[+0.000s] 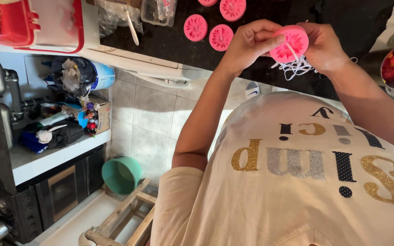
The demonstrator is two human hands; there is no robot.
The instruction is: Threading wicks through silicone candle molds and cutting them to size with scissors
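Now both hands' fingers [270,40] grip pink flower mould [289,43]; clear packet [158,10] beyond.

Pink flower moulds [289,43]: five, maybe more past edge; hands: two.

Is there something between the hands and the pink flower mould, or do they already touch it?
Nothing is between them. The left hand and the right hand both grip the pink flower mould directly; white string hangs under it.
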